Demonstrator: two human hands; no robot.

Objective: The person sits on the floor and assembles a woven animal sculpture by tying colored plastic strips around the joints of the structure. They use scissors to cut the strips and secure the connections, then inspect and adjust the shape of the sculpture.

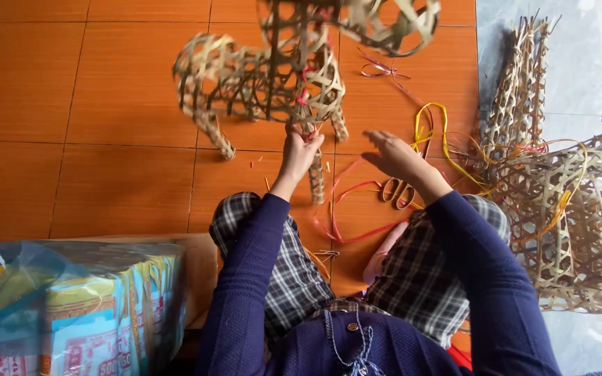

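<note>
Left hand (299, 150) clenched on the front leg of the woven bamboo animal (266, 76), which stands on the orange tile floor (71, 104) just ahead of the knees. Right hand (395, 154) released, fingers (374, 136) spread, palm down over red ribbon (346, 202), near the scissors (397, 191). Woven bamboo pieces (566, 202) piled at right. Bagged packets (71, 313) lower left.

Scissors (398, 189) right of woven figure (266, 76) — baskets (566, 209) farther right
</note>
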